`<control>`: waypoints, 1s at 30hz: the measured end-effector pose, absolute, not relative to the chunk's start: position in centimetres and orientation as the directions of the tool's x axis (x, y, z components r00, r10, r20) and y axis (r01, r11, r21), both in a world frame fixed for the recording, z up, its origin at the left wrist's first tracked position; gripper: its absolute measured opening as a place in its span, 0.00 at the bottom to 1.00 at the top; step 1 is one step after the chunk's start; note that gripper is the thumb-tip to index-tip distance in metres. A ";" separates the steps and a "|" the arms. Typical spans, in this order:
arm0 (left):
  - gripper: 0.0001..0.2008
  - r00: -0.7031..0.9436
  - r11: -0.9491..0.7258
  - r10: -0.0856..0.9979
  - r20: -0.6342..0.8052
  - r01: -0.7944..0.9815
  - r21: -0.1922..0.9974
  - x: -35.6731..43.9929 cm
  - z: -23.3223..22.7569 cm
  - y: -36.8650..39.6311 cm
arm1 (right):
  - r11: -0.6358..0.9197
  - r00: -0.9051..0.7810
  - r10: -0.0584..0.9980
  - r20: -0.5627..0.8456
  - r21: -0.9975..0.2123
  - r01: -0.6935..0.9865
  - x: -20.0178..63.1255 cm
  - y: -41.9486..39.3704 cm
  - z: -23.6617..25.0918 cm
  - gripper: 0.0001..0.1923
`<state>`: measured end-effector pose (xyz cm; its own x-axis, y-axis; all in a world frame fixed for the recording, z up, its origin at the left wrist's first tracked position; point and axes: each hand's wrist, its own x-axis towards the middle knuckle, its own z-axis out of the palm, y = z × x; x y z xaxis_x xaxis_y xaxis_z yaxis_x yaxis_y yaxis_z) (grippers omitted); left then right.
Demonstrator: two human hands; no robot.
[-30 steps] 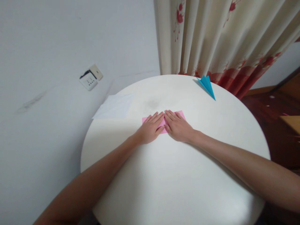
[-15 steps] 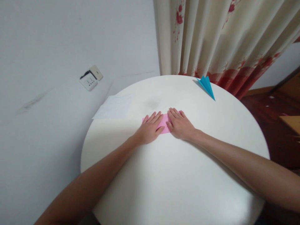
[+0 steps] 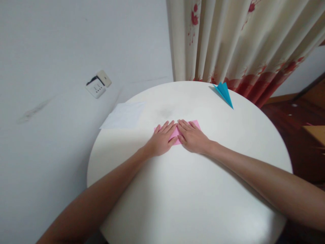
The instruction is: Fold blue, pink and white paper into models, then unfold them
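Note:
A pink sheet of paper (image 3: 196,124) lies flat on the round white table (image 3: 193,196), mostly covered by my hands. My left hand (image 3: 161,139) rests palm down on its left part, fingers stretched out. Over the middle and right part lies my right hand (image 3: 192,135), also flat with its fingers extended. The two hands almost touch at the fingertips and thumbs. Pink shows between them and at the paper's upper right corner. Whether the paper is folded under the hands I cannot tell.
A blue folded paper plane (image 3: 224,95) sits near the table's far right edge. At the left lies a thin white sheet (image 3: 123,115) close to the wall. Wall sockets (image 3: 96,88) are beyond it, and a patterned curtain (image 3: 228,40) hangs behind the table.
My right hand has slid left across the pink paper towards my left hand, uncovering the paper's right corner. The left hand has stayed in place.

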<state>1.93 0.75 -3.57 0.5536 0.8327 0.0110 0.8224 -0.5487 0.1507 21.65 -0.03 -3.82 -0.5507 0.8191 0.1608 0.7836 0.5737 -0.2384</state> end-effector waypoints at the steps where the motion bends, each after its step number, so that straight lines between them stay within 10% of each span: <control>1: 0.31 0.552 -0.547 0.834 0.009 0.824 0.150 1.9 -3.5 0.7 | 0.559 -0.537 0.829 0.157 -0.243 0.793 21.7 0.0 -3.8 0.31; 30: 0.31 0.555 -0.550 0.832 0.012 0.820 0.157 1.9 -3.4 0.6 | 0.527 -0.500 0.850 0.165 -0.252 0.812 21.9 0.2 -3.7 0.33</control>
